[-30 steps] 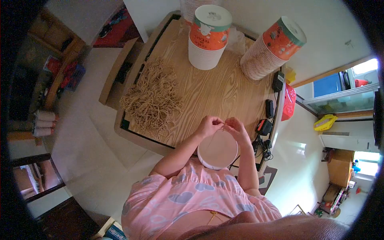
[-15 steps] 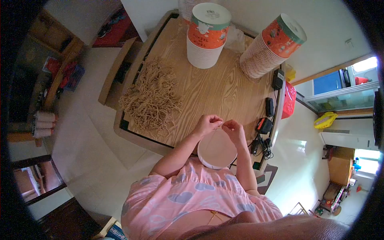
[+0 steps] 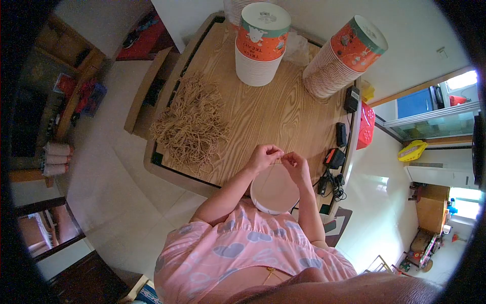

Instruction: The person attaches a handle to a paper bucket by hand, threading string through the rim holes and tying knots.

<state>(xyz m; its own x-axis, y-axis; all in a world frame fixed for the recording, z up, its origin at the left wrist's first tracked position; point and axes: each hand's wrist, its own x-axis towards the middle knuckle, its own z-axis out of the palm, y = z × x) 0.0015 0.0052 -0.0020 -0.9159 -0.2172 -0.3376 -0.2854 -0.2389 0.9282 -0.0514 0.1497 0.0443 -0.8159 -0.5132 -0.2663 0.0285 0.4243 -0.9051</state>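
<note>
A round paper bucket [image 3: 275,190], pale inside with a white rim, rests against my body at the table's near edge. At its far rim my left hand [image 3: 265,157] pinches a thin piece of twine between thumb and fingers. My right hand [image 3: 295,166] is closed at the same spot, its fingertips almost meeting the left ones on the twine. How the twine passes at the rim is too small to make out. To the left lies a tangled heap of tan twine pieces [image 3: 190,126].
Upside-down stacks of orange and green printed paper buckets stand at the back, one in the middle [image 3: 259,50] and one leaning at right [image 3: 344,58]. Black power adapters [image 3: 334,158] and cables line the right edge of the wood-grain table [image 3: 258,119]. A red plastic stool [image 3: 366,126] stands beyond it.
My hands stay at the bucket's rim with only slight finger movement. The bucket and the twine heap have kept their places.
</note>
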